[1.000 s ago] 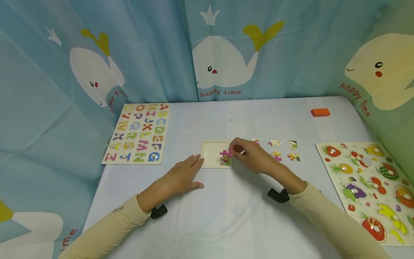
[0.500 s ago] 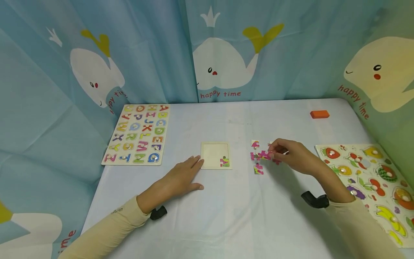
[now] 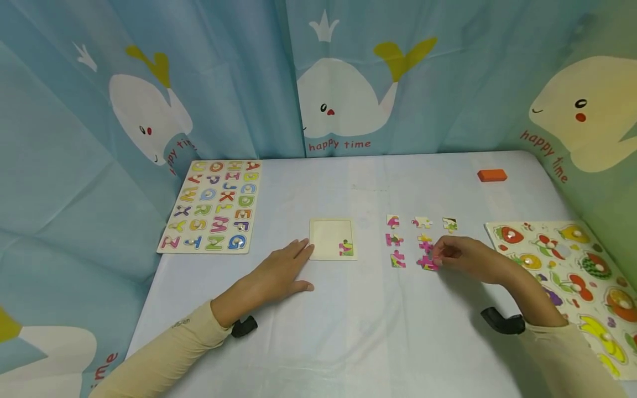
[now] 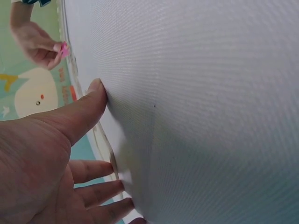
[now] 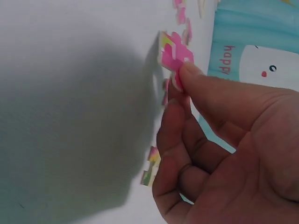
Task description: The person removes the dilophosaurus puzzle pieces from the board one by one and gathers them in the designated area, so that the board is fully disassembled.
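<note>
My right hand (image 3: 463, 258) pinches a pink jigsaw piece (image 5: 175, 52) between thumb and fingertip, at the near side of several loose jigsaw pieces (image 3: 394, 240). In the right wrist view the held piece stands tilted, with a yellow-green patch at one edge. A square wooden puzzle tray (image 3: 325, 235) lies mid-table; one pink-and-green piece (image 3: 346, 248) sits in its near right corner. Flat beside the tray, my left hand (image 3: 278, 271) touches its left edge with straight fingertips. The left wrist view shows those fingers (image 4: 96, 186) extended over the white tabletop.
A wooden alphabet board (image 3: 209, 207) lies at the back left. On the right is a fruit peg board (image 3: 567, 287), partly under the right forearm. An orange block (image 3: 492, 175) rests near the back right edge. Whale-print curtains (image 3: 214, 83) hang behind the table.
My right hand has carried the pink jigsaw piece from over the tray rightward to the loose pieces, then lower and nearer to me. The left hand has stayed at the tray.
</note>
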Demonstrator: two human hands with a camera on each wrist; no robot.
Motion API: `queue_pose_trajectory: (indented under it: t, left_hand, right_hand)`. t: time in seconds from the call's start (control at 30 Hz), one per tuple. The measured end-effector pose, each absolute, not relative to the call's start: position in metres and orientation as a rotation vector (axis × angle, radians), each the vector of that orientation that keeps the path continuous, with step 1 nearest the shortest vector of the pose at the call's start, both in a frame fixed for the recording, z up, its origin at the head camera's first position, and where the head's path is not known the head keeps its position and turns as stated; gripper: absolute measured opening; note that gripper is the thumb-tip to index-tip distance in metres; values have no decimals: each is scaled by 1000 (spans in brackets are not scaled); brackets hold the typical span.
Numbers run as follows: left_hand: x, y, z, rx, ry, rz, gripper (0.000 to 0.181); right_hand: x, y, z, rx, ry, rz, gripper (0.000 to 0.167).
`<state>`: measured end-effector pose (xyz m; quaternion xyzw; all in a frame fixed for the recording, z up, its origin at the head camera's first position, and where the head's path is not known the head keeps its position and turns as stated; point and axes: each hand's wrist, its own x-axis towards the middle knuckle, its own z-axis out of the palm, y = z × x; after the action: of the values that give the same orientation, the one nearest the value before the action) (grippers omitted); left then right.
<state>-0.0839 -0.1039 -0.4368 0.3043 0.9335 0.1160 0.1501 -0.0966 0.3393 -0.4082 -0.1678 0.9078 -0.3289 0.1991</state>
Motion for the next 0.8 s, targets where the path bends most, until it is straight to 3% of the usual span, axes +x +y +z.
queue_pose_trajectory:
  t: [0.8]
  left_hand:
    - [-83, -103, -434, 857, 2669, 338, 90]
  right_hand:
    - [-94, 316, -420, -398, 2736, -656, 13]
